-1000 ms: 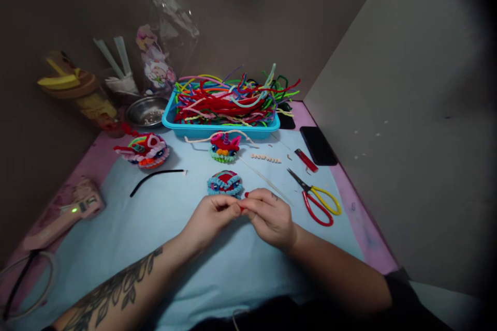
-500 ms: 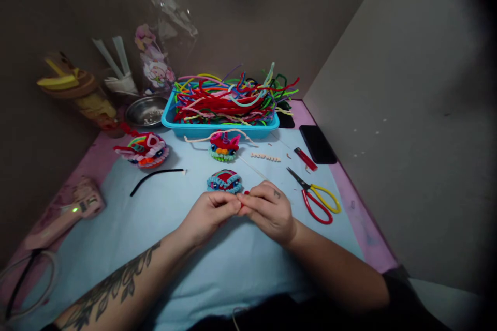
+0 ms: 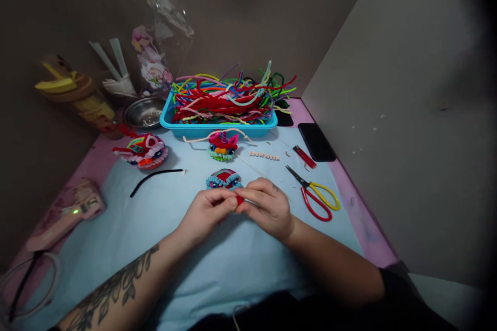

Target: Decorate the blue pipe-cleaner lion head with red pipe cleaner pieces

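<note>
Between my two hands sits a small red piece (image 3: 239, 200), mostly covered by fingertips, so its kind cannot be made out. My left hand (image 3: 207, 212) pinches it from the left with thumb and forefinger. From the other side my right hand (image 3: 269, 208) grips it, fingers curled. Just beyond the fingers lies a blue and red knitted-looking animal head (image 3: 224, 178), its lower edge hidden by my hands. Behind that stands a red, pink and green head (image 3: 222, 146) with a cream cord (image 3: 202, 137) around it.
A blue tray (image 3: 217, 127) of colourful fuzzy cords stands at the back. Scissors (image 3: 310, 184), a red lighter (image 3: 304, 156) and a phone (image 3: 316, 142) lie right. Another colourful head (image 3: 145, 151), a black cord (image 3: 153, 175), a metal bowl (image 3: 134, 118) and a pink glue gun (image 3: 83, 201) are left.
My fingers have shifted slightly around the red piece, and more of it shows between the fingertips. The whole view has moved a little; the things on the table stay put.
</note>
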The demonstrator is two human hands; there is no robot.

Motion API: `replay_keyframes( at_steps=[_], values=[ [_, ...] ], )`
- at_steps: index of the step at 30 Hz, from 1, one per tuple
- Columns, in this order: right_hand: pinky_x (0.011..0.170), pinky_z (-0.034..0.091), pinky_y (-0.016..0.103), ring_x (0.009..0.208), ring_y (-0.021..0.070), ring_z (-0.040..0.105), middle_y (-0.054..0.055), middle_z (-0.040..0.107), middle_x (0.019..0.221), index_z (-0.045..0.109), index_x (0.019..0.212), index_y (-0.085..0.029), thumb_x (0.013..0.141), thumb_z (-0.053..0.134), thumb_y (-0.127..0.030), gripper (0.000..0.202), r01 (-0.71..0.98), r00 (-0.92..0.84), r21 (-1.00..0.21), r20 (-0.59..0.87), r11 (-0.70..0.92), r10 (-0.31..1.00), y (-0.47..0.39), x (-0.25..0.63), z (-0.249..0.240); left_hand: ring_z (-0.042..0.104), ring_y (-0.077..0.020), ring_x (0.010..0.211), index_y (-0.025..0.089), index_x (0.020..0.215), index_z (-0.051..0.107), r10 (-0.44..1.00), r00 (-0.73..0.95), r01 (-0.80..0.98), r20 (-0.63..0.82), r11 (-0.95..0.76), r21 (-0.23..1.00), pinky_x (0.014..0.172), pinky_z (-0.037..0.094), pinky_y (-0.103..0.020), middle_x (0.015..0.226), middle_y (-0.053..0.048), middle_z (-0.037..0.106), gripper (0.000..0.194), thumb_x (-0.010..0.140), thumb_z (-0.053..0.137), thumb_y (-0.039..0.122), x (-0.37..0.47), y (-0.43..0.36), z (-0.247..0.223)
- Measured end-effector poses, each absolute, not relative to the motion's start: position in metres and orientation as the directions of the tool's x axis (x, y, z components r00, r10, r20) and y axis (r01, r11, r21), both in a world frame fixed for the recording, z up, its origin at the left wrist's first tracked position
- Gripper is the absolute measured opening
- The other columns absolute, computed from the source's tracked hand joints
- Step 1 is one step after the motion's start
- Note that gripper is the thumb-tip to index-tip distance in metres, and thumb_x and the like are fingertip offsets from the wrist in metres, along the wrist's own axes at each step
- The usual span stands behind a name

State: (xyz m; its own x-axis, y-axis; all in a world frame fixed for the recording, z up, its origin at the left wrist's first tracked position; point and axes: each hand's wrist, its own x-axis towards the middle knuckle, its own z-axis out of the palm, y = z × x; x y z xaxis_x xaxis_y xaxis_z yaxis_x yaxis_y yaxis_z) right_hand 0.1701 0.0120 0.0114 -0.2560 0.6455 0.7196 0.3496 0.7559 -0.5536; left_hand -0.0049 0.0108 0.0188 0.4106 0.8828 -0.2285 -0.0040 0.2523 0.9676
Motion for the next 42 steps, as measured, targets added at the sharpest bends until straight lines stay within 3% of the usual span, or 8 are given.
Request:
replay_keyframes(
  at_steps=[8,12,16,22,27,31,37,42],
  values=[
    [0.065,0.051,0.03,0.071,0.0143,0.057,0.004,0.062,0.079,0.064,0.106,-0.021,0.084,0.058,-0.017,0.022,0.315,-0.313,-0.505,0.744,0.803,0.591,0.013,0.172,0.016,0.052,-0.0121,0.064,0.013,0.073,0.064,0.902,0.396,-0.047,-0.171,0.206,0.977,0.062,0.04,-0.023,0.068,-0.002,0.062,0.034,0.071,0.068,0.046,-0.001,0.012,0.026],
    [0.065,0.051,0.029,0.069,0.0138,0.057,0.004,0.063,0.077,0.065,0.098,-0.019,0.085,0.057,-0.019,0.015,0.298,-0.336,-0.52,0.728,0.8,0.598,0.011,0.172,0.018,0.051,-0.0112,0.06,0.013,0.071,0.063,0.888,0.397,-0.061,-0.23,0.276,0.959,0.058,0.039,-0.022,0.066,-0.002,0.062,0.033,0.07,0.069,0.045,0.0,0.01,0.021],
    [0.063,0.051,0.029,0.067,0.0137,0.057,0.004,0.063,0.074,0.065,0.093,-0.019,0.084,0.058,-0.016,0.012,0.295,-0.332,-0.524,0.728,0.799,0.6,0.009,0.172,0.019,0.039,-0.0074,0.049,0.012,0.07,0.065,0.876,0.405,-0.046,-0.26,0.304,0.952,0.048,0.03,-0.02,0.056,0.001,0.055,0.036,0.07,0.069,0.048,0.0,0.008,0.016],
    [0.065,0.052,0.029,0.071,0.0143,0.057,0.005,0.061,0.078,0.065,0.097,-0.018,0.083,0.059,-0.016,0.015,0.327,-0.268,-0.529,0.743,0.783,0.614,0.011,0.171,0.016,0.031,-0.0061,0.045,0.012,0.08,0.069,0.875,0.397,-0.068,-0.278,0.33,0.941,0.045,0.024,-0.02,0.049,0.005,0.044,0.037,0.074,0.065,0.048,0.0,0.007,0.016],
    [0.063,0.05,0.029,0.068,0.0142,0.054,0.004,0.058,0.073,0.064,0.09,-0.017,0.08,0.066,-0.019,0.011,0.347,-0.314,-0.454,0.768,0.82,0.558,0.014,0.173,0.011,0.038,-0.0067,0.051,0.012,0.075,0.072,0.873,0.434,-0.078,-0.223,0.283,0.956,0.049,0.03,-0.02,0.061,0.001,0.053,0.033,0.076,0.065,0.044,-0.003,0.01,0.019],
    [0.061,0.048,0.028,0.065,0.0134,0.051,0.003,0.057,0.07,0.062,0.079,-0.017,0.08,0.065,-0.019,0.004,0.321,-0.405,-0.441,0.736,0.838,0.542,0.015,0.174,0.009,0.052,-0.0128,0.065,0.013,0.072,0.073,0.858,0.479,0.051,-0.185,0.183,0.982,0.061,0.04,-0.023,0.07,-0.004,0.062,0.026,0.073,0.068,0.038,-0.009,0.018,0.022],
    [0.058,0.046,0.026,0.064,0.0122,0.05,0.003,0.056,0.068,0.059,0.069,-0.017,0.085,0.058,-0.021,0.017,0.262,-0.491,-0.454,0.697,0.852,0.522,0.016,0.177,0.011,0.055,-0.0127,0.064,0.013,0.072,0.073,0.828,0.542,0.149,-0.144,0.074,0.986,0.06,0.043,-0.023,0.068,-0.005,0.063,0.022,0.074,0.068,0.034,-0.011,0.022,0.023],
    [0.061,0.049,0.027,0.066,0.013,0.053,0.004,0.058,0.071,0.063,0.081,-0.017,0.084,0.06,-0.023,0.008,0.262,-0.457,-0.466,0.711,0.845,0.534,0.019,0.178,0.014,0.056,-0.0129,0.066,0.013,0.075,0.073,0.838,0.522,0.153,-0.159,0.091,0.984,0.061,0.043,-0.023,0.072,-0.004,0.065,0.026,0.074,0.067,0.038,-0.011,0.022,0.024]
  ],
)
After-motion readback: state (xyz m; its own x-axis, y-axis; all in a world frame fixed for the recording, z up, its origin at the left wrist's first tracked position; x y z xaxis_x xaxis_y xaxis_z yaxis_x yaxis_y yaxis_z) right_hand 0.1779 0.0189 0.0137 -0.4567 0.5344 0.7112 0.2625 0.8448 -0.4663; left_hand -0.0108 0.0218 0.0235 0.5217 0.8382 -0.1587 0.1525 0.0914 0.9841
